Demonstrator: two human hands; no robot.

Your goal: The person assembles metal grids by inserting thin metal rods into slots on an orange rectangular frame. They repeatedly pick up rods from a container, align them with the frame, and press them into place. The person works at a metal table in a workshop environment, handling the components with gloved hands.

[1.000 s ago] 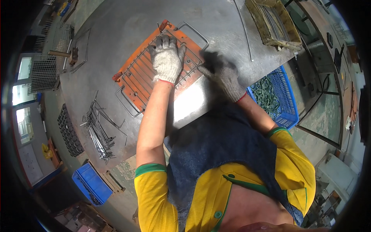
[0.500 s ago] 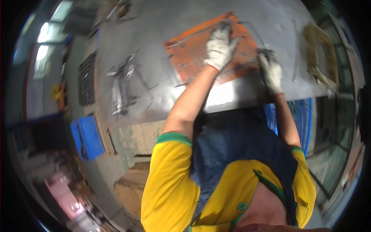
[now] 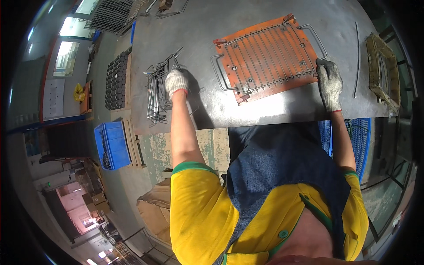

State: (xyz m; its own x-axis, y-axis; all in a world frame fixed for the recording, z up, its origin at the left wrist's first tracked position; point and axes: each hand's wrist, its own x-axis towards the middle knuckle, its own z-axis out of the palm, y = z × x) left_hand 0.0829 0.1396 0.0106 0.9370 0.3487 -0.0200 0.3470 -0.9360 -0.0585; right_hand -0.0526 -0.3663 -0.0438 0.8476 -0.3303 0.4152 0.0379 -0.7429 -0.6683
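On the metal table lies an orange plate [image 3: 232,79] with small blocks and studs on it. A wire grid [image 3: 269,55] of parallel rods rests on the plate. Bent wire handles stick out at its left [image 3: 215,70] and right [image 3: 316,37] sides. My right hand [image 3: 330,85], in a knitted glove with dark fingertips, is closed on the lower end of the right handle, beside the plate's corner. My left hand [image 3: 177,82], gloved too, is curled at a heap of bent wire pieces [image 3: 157,88]; its fingertips are partly hidden among the wires.
A long thin rod [image 3: 356,62] lies on the table at the right, near a wooden frame [image 3: 375,70]. More bent wires [image 3: 176,12] lie at the far left. A blue crate [image 3: 117,145] stands left of the table, and a blue basket [image 3: 360,137] is below its front edge.
My left hand has left the orange plate and moved left to the wire heap. My right hand stays by the plate's right corner. The view has shifted.
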